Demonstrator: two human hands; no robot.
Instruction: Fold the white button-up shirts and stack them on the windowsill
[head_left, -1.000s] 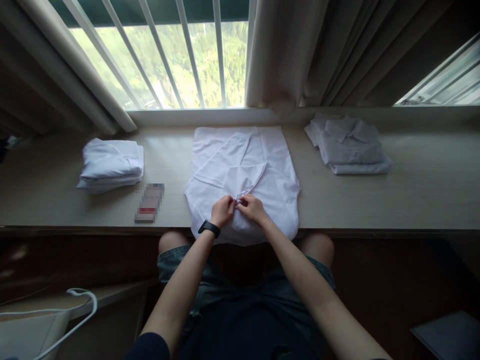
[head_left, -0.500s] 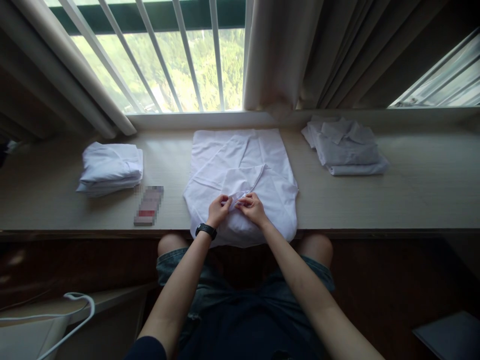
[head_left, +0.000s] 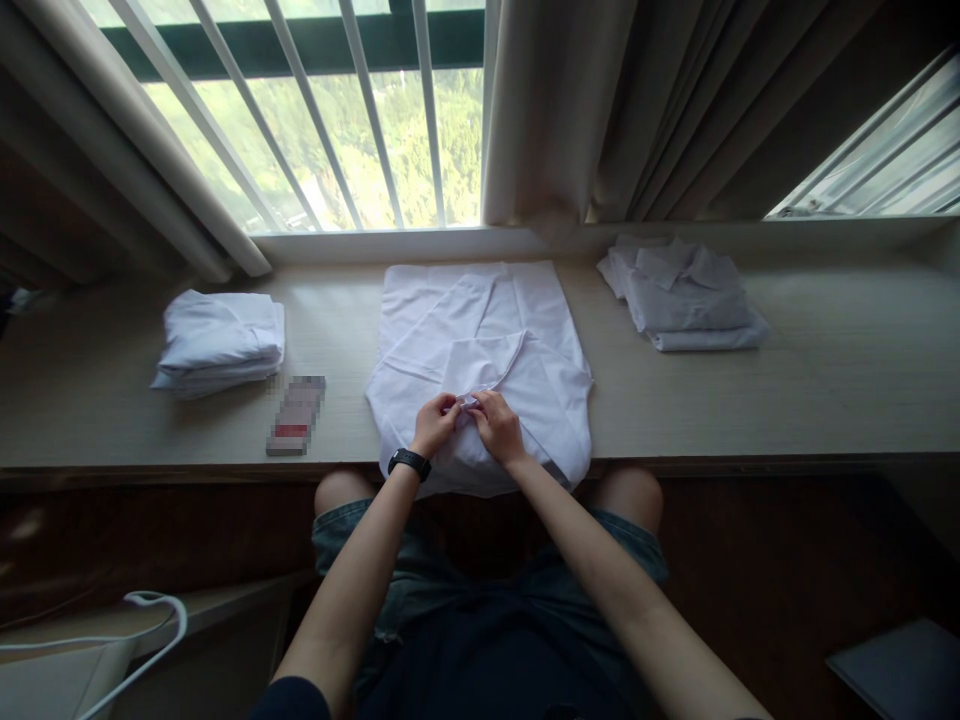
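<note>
Two hands meet at the centre of the frame, just below the middle: the left hand (head_left: 433, 424), with a dark watch (head_left: 409, 462) at its wrist, and the right hand (head_left: 496, 424) are pressed close together, fingertips pinching a small spot of fabric at the collar end of a white shirt (head_left: 480, 340). Whether a button sits between the fingers is too small to tell. The shirt lies flat on the pale bench (head_left: 825, 380), its near edge hanging slightly over the front lip toward the person's lap.

By the look of it, the shirt is light, thin and limp; it will wrinkle and slide on the smooth bench, so it is best held by pinching seams, the collar or the front edges rather than the loose middle.

Left of the shirt lies a blurred small flat packet (head_left: 297, 428), and beyond it, at middle left, a folded stack of white garments (head_left: 220, 342). At upper right sits another folded pile of shirts (head_left: 682, 292). Curtains (head_left: 600, 100) and a barred window (head_left: 337, 120) fill the top.
</note>
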